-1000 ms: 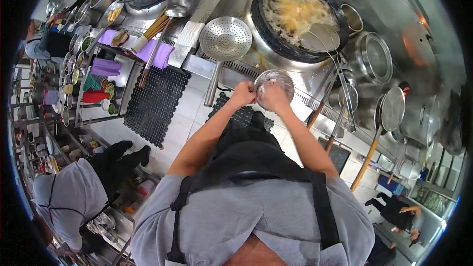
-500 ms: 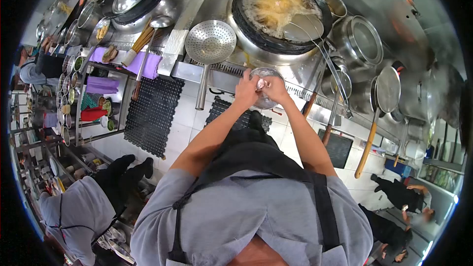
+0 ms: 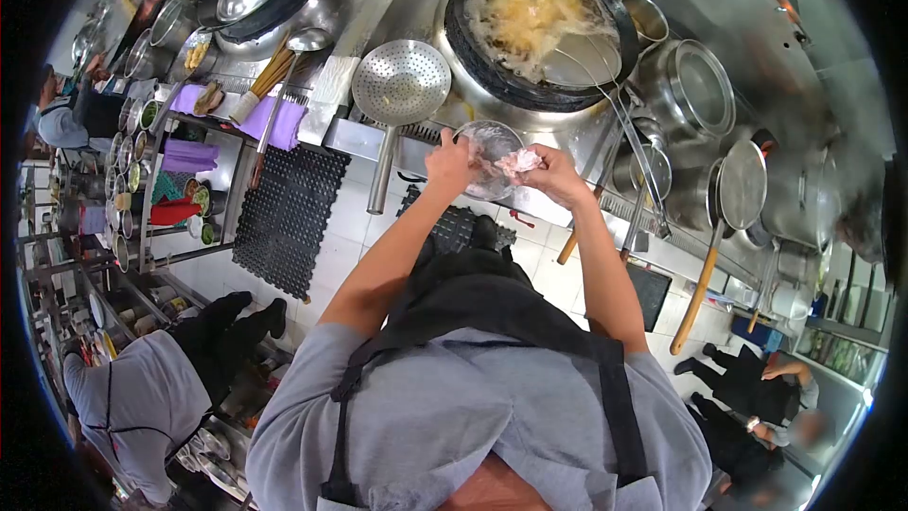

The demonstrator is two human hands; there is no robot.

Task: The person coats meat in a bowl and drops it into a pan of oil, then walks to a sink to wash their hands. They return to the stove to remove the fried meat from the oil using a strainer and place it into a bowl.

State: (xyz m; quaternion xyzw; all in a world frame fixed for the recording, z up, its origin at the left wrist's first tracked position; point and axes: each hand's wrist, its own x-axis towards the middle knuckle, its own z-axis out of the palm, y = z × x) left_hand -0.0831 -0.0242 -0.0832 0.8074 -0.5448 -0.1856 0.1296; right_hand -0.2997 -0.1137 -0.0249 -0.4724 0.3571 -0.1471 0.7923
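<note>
Presently the left hand (image 3: 446,167) is closed around the rim of a small clear bowl (image 3: 482,145), holding it up at the front edge of the stove, just short of the wok (image 3: 473,61); the bowl seems tipped toward the other hand, probably so that its inside is easy to reach; the right hand (image 3: 560,180) pinches a pale pink lump of raw mix (image 3: 518,163) in bunched fingers, just at the bowl's rim, likely kept there so that any drips land in the bowl; the wok holds bubbling oil with pale yellow pieces frying in it; a wire strainer (image 3: 586,59) rests inside it at the right, handle sloping out toward the person, within reach of the right hand; a perforated skimmer (image 3: 402,80) lies on the ledge to the left of the wok; a co-worker (image 3: 142,397) in grey bends low at the left, well apart.
</note>
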